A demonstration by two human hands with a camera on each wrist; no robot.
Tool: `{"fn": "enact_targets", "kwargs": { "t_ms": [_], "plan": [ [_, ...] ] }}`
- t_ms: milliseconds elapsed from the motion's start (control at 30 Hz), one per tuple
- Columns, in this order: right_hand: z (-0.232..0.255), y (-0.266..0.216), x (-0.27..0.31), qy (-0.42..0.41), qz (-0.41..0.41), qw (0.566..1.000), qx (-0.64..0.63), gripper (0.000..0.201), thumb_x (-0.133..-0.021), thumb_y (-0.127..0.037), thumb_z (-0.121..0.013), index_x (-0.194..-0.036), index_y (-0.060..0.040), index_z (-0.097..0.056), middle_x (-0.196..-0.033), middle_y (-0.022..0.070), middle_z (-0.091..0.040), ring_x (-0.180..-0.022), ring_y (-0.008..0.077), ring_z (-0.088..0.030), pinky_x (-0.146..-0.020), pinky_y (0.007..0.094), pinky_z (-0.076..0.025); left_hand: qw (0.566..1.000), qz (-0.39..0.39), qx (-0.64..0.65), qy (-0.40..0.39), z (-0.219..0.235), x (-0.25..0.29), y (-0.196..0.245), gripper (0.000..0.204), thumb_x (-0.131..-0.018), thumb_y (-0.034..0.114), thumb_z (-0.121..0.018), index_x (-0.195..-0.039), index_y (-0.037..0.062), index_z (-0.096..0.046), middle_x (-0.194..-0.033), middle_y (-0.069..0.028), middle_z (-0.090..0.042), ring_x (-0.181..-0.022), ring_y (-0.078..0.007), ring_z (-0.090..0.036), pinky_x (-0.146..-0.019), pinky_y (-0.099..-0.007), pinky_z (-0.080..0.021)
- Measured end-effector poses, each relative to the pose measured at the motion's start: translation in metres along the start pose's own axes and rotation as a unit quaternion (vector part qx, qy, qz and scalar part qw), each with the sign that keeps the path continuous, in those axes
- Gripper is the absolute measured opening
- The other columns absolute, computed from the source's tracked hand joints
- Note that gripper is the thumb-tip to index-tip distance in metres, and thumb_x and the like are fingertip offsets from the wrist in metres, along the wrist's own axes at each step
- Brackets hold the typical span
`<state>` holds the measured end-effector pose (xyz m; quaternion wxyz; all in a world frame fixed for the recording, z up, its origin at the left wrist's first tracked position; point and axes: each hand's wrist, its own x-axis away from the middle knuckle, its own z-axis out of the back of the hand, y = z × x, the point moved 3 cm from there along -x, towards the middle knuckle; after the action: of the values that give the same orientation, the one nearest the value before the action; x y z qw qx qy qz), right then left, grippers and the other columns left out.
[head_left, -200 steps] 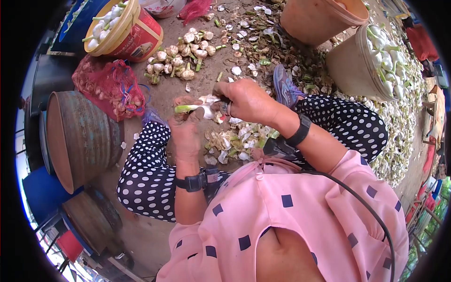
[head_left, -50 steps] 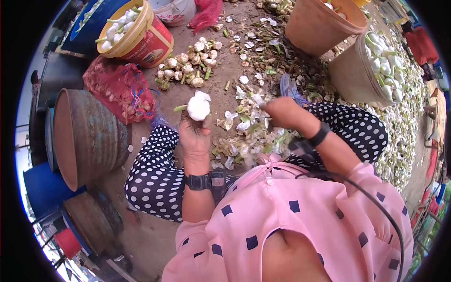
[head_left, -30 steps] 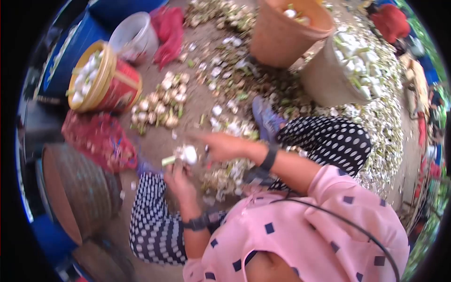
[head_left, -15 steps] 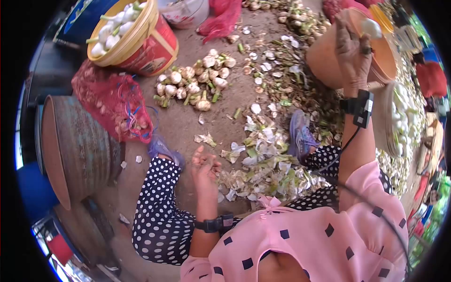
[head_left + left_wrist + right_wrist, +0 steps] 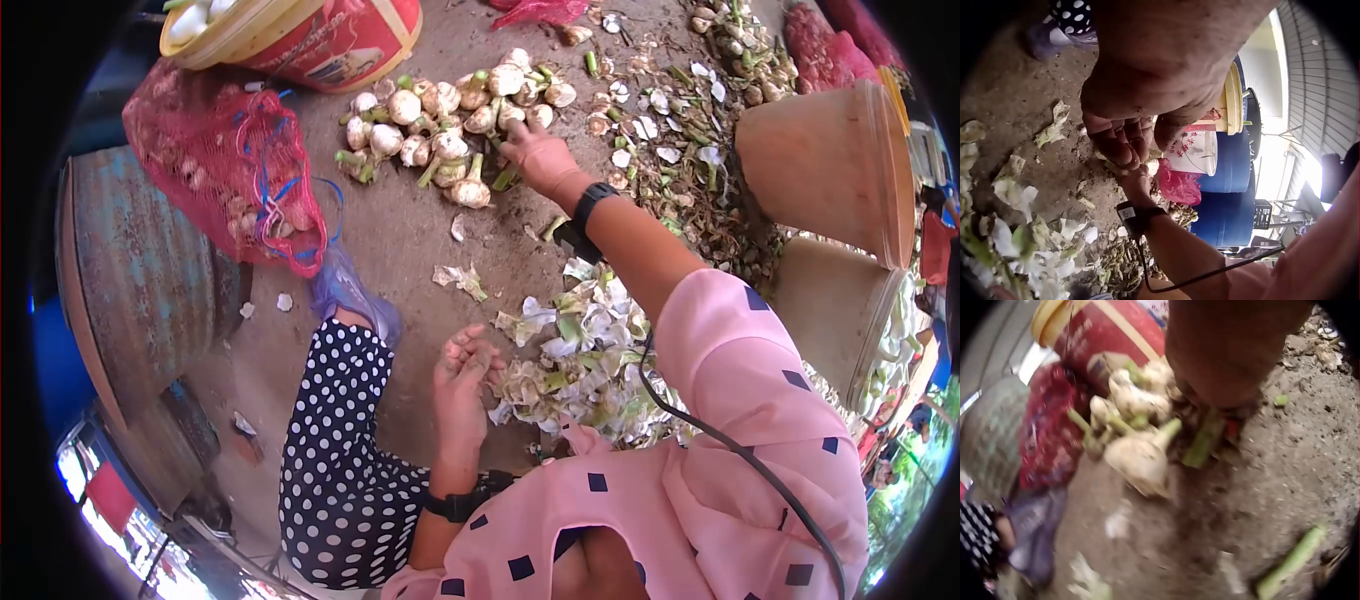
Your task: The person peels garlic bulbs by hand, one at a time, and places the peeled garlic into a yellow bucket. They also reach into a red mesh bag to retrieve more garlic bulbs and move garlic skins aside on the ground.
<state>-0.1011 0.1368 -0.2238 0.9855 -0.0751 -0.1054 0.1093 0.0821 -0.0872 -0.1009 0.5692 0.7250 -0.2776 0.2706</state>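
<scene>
A heap of garlic bulbs with cut green stems (image 5: 448, 148) lies on the ground in the head view. My right hand (image 5: 548, 165) reaches down onto the heap's right edge, fingertips at the bulbs. In the right wrist view, a green stem (image 5: 1200, 447) shows just below the right hand (image 5: 1229, 356); its fingers are mostly hidden, so a grip cannot be told. My left hand (image 5: 465, 385) hangs palm up with loosely bent fingers, holding nothing, beside a pile of peeled skins (image 5: 590, 365). The left wrist view also shows the left hand (image 5: 1147, 94) without anything in it.
Left of the heap lies a red mesh bag (image 5: 215, 165), below a red and yellow bucket (image 5: 345, 45). A rusty drum (image 5: 140, 270) stands at the far left. On the right are an orange bucket (image 5: 825, 165) and a pale bucket (image 5: 835, 310).
My right hand has moved from the orange bucket, where it held a white bulb, to the garlic heap; that bulb is no longer visible in it. The left hand stays loosely curled.
</scene>
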Motion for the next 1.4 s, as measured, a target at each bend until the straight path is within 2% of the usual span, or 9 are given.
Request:
{"fn": "enact_targets", "kwargs": {
  "t_ms": [100, 233, 333, 500, 933, 1000, 1200, 1267, 1400],
  "plan": [
    [0.011, -0.006, 0.037, -0.034, -0.194, 0.897, -0.396, 0.025, -0.087, -0.008, -0.048, -0.110, -0.0074, -0.055, -0.111, 0.0138, -0.051, -0.098, 0.0268, -0.056, -0.075, 0.0353, -0.052, 1.000, -0.019, -0.008, -0.009, -0.002, 0.004, 0.003, 0.034, -0.085, 0.005, -0.052, -0.118, 0.0023, -0.046, -0.097, -0.0078, -0.056, -0.082, -0.0156, -0.058, -0.071, -0.0253, -0.046],
    [0.054, -0.095, 0.136, -0.073, -0.239, 0.392, -0.885, 0.036, -0.092, -0.013, -0.043, -0.128, -0.0066, -0.042, -0.106, 0.0085, -0.057, -0.090, 0.0184, -0.058, -0.066, 0.0322, -0.054, 0.935, -0.284, -0.211, -0.015, -0.015, 0.013, 0.021, 0.050, -0.085, 0.012, -0.056, -0.130, 0.0020, -0.036, -0.124, -0.0141, -0.043, -0.114, -0.0258, -0.045, -0.092, -0.0332, -0.040],
    [0.079, -0.138, 0.187, -0.098, -0.168, 0.350, -0.917, 0.034, -0.086, -0.020, -0.059, -0.117, -0.0057, -0.053, -0.095, 0.0021, -0.062, -0.088, 0.0138, -0.058, -0.071, 0.0294, -0.052, 0.855, -0.403, -0.325, -0.043, -0.016, 0.025, 0.025, 0.059, -0.082, 0.016, -0.060, -0.133, 0.0027, -0.034, -0.130, -0.0174, -0.037, -0.120, -0.0315, -0.040, -0.097, -0.0377, -0.036],
    [0.133, -0.131, 0.229, 0.043, -0.115, 0.616, -0.778, 0.045, -0.079, -0.037, -0.067, -0.106, -0.0015, -0.060, -0.096, 0.0033, -0.062, -0.086, 0.0095, -0.055, -0.079, 0.0249, -0.044, 0.788, -0.499, -0.354, -0.072, -0.035, 0.071, 0.031, 0.060, -0.077, 0.031, -0.066, -0.126, 0.0028, -0.044, -0.122, -0.0172, -0.041, -0.110, -0.0327, -0.047, -0.091, -0.0391, -0.040],
    [0.167, -0.140, 0.289, 0.030, -0.127, 0.525, -0.841, 0.018, -0.080, -0.011, -0.065, -0.092, 0.0034, -0.065, -0.080, 0.0059, -0.064, -0.069, 0.0107, -0.060, -0.064, 0.0246, -0.049, 0.941, -0.175, 0.116, -0.266, -0.041, 0.114, 0.034, 0.053, -0.082, 0.044, -0.061, -0.118, 0.0088, -0.045, -0.096, -0.0087, -0.060, -0.076, -0.0183, -0.061, -0.059, -0.0267, -0.052],
    [0.173, -0.132, 0.288, 0.176, -0.017, 0.805, -0.567, 0.018, -0.080, -0.006, -0.063, -0.095, 0.0026, -0.065, -0.082, 0.0074, -0.066, -0.072, 0.0132, -0.060, -0.066, 0.0279, -0.048, 0.944, -0.089, 0.153, -0.277, -0.040, 0.116, 0.031, 0.045, -0.085, 0.044, -0.054, -0.116, 0.0110, -0.046, -0.094, -0.0077, -0.060, -0.072, -0.0172, -0.061, -0.053, -0.0247, -0.050],
    [0.154, -0.138, 0.288, 0.079, -0.100, 0.660, -0.741, 0.017, -0.077, -0.002, -0.062, -0.093, -0.0017, -0.067, -0.084, 0.0018, -0.065, -0.074, 0.0082, -0.055, -0.069, 0.0245, -0.045, 0.971, -0.132, 0.098, -0.174, -0.043, 0.118, 0.027, 0.047, -0.088, 0.050, -0.047, -0.109, 0.0080, -0.050, -0.087, -0.0076, -0.061, -0.060, -0.0154, -0.058, -0.045, -0.0234, -0.046],
    [0.145, -0.138, 0.285, 0.078, -0.114, 0.632, -0.762, 0.018, -0.081, -0.002, -0.057, -0.096, 0.0007, -0.066, -0.084, 0.0031, -0.065, -0.073, 0.0084, -0.055, -0.068, 0.0246, -0.045, 0.857, 0.116, 0.156, -0.477, -0.034, 0.110, 0.025, 0.054, -0.087, 0.051, -0.048, -0.117, 0.0055, -0.046, -0.091, -0.0090, -0.059, -0.063, -0.0138, -0.058, -0.044, -0.0206, -0.045],
    [0.164, -0.132, 0.295, 0.054, -0.187, 0.667, -0.719, 0.021, -0.085, -0.002, -0.049, -0.099, 0.0002, -0.065, -0.085, 0.0058, -0.066, -0.075, 0.0098, -0.058, -0.067, 0.0244, -0.047, 0.956, -0.177, -0.098, -0.213, -0.032, 0.103, 0.025, 0.052, -0.078, 0.030, -0.068, -0.116, 0.0028, -0.045, -0.104, -0.0098, -0.054, -0.070, -0.0132, -0.059, -0.047, -0.0206, -0.047]
  ]
}}
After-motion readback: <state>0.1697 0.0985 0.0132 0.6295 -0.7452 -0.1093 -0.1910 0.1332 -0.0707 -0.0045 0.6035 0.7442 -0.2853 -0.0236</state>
